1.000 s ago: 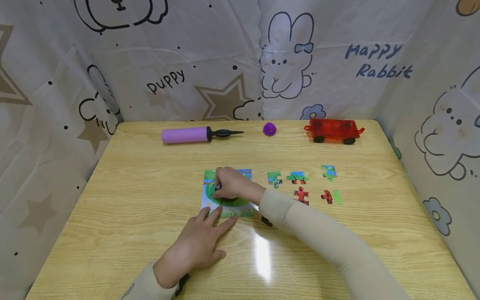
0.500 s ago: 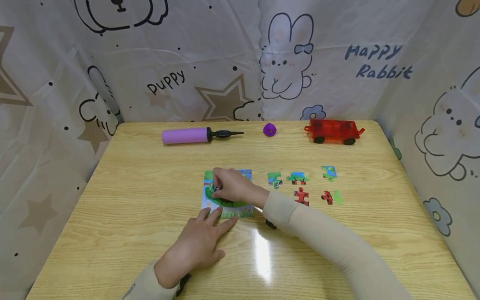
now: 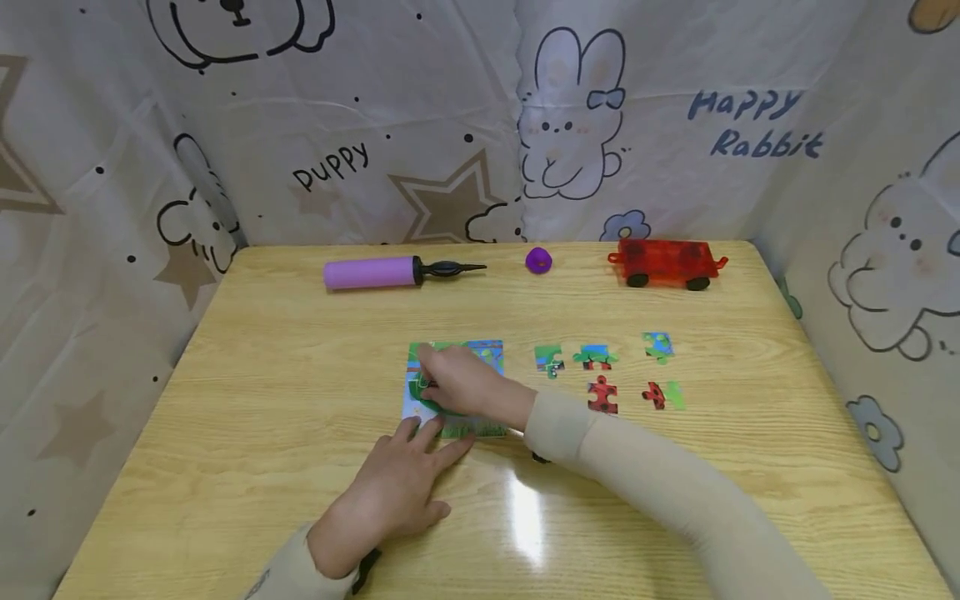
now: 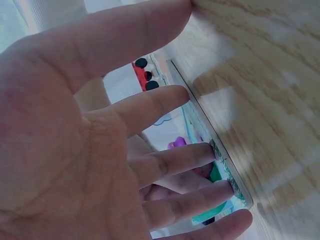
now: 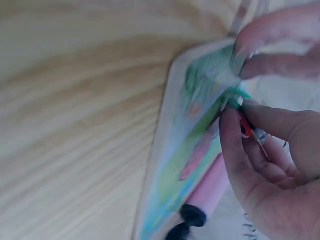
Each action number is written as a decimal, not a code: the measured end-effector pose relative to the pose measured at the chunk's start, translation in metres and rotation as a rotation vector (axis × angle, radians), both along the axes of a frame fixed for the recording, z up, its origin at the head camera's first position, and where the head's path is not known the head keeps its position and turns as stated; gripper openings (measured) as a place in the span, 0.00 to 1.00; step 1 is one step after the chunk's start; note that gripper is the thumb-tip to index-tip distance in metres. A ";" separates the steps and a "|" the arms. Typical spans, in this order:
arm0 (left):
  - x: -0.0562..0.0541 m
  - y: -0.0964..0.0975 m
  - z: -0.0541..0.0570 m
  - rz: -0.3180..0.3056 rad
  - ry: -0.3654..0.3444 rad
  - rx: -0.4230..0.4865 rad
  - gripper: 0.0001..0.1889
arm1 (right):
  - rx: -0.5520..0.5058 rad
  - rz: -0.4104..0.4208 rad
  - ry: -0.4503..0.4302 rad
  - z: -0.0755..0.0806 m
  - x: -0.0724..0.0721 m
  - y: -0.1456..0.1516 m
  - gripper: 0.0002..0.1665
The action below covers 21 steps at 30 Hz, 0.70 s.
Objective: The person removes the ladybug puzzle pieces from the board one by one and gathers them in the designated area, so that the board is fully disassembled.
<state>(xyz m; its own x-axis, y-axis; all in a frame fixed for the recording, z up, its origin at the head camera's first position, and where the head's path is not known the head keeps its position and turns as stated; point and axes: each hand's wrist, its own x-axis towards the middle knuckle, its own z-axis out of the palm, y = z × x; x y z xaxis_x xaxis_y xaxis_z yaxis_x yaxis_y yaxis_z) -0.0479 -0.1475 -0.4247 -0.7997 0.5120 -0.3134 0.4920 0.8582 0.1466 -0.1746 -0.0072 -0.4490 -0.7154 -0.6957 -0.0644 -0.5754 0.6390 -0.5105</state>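
A colourful puzzle board with a green centre and a grass strip lies mid-table. My right hand is over its left half, thumb and forefinger pinching a jigsaw piece. In the right wrist view that piece shows some red and black, and fingers cover most of it. Spread flat, my left hand rests its fingertips on the board's near edge. The left wrist view shows those fingers nearly straight along the edge. Several loose jigsaw pieces lie right of the board.
Along the table's back stand a purple pump with a black nozzle, a small purple ring and a red toy wagon. Behind them hangs a printed curtain. My right forearm crosses the table's right front.
My right hand has shifted slightly left and turned over the board, now covering more of the dark figure in its centre. My left hand and the loose pieces stay put.
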 end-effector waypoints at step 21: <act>-0.001 -0.001 -0.003 0.013 -0.016 -0.013 0.44 | -0.242 -0.006 -0.154 0.006 -0.011 0.081 0.13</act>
<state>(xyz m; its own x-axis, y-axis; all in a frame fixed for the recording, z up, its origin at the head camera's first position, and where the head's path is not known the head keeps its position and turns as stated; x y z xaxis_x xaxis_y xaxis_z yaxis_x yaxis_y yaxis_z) -0.0485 -0.1490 -0.4281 -0.8008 0.4976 -0.3332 0.4787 0.8662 0.1431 -0.1851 0.0737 -0.4428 -0.7145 -0.6996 -0.0048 -0.4758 0.4909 -0.7298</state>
